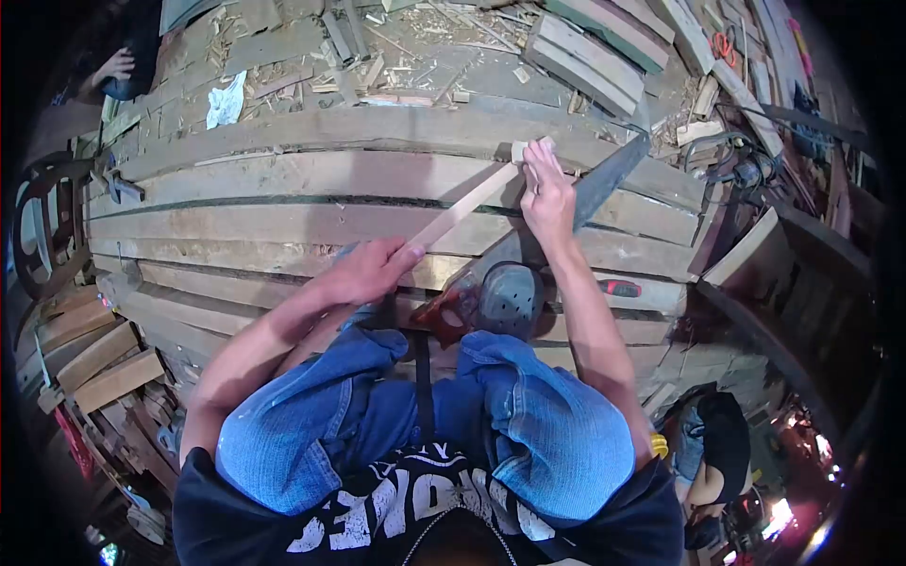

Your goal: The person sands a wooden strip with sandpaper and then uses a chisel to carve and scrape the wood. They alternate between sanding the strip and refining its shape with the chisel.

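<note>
A long, narrow wooden strip (462, 212) slants up to the right in front of me. My left hand (376, 269) is closed around its near end, thumb lying along the wood. At the far end, the fingers of my right hand (547, 196) close over a small pale wooden block (519, 150) that meets the strip's tip; the fingers partly hide it. Below my right hand lies a handsaw, its dark blade (612, 177) pointing up right and its reddish-brown handle (447, 316) near my grey clog (511, 300).
Long planks (236, 222) lie side by side beneath me. A red-handled tool (619, 288) rests at right, and a hammer-like tool (123, 187) at left. Cut beams (585, 64) and wood chips lie ahead. Another person's hand (118, 66) shows upper left; another person (713, 448) is lower right.
</note>
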`<state>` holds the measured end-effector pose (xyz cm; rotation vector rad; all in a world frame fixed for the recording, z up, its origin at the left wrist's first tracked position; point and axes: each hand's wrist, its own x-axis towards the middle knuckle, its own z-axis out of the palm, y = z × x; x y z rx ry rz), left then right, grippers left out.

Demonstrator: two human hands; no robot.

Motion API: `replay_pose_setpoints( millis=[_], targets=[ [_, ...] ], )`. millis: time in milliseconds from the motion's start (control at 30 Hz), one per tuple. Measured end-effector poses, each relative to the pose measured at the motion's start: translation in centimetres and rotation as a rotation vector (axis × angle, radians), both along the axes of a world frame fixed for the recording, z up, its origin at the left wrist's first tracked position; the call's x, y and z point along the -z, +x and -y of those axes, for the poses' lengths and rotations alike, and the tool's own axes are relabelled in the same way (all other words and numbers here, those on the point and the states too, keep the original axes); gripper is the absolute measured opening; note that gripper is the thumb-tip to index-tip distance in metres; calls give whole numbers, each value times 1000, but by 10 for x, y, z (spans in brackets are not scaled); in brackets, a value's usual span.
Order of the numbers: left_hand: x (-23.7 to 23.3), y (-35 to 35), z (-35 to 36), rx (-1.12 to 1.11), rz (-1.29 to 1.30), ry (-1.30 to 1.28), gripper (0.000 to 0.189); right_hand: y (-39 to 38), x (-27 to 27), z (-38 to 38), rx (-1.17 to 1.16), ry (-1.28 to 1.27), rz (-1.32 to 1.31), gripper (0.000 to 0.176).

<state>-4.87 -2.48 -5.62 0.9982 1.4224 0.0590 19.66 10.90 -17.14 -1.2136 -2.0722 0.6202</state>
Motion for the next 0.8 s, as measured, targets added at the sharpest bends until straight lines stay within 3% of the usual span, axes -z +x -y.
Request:
replay_pose_setpoints(
  millis=[67, 300, 467, 533, 733, 800],
  targets=[
    [-1, 2, 0, -5, -41, -8, 45, 5, 0, 6, -42, 71, 106, 36],
    [1, 2, 2, -9, -12, -41, 44, 21, -2, -14, -258, 89, 59, 50],
    [-4, 2, 0, -14, 1, -77, 44, 21, 0, -9, -233, 57, 116, 57],
    [-2, 2, 1, 40, -66, 11, 55, 20, -4, -10, -214, 45, 135, 59],
    [-7, 4, -2, -24, -17, -99, 46, 24, -16, -14, -331, 27, 286, 59],
    [-6, 4, -1, -13, -12, -84, 47, 20, -13, -9, -296, 7, 302, 72]
  ],
)
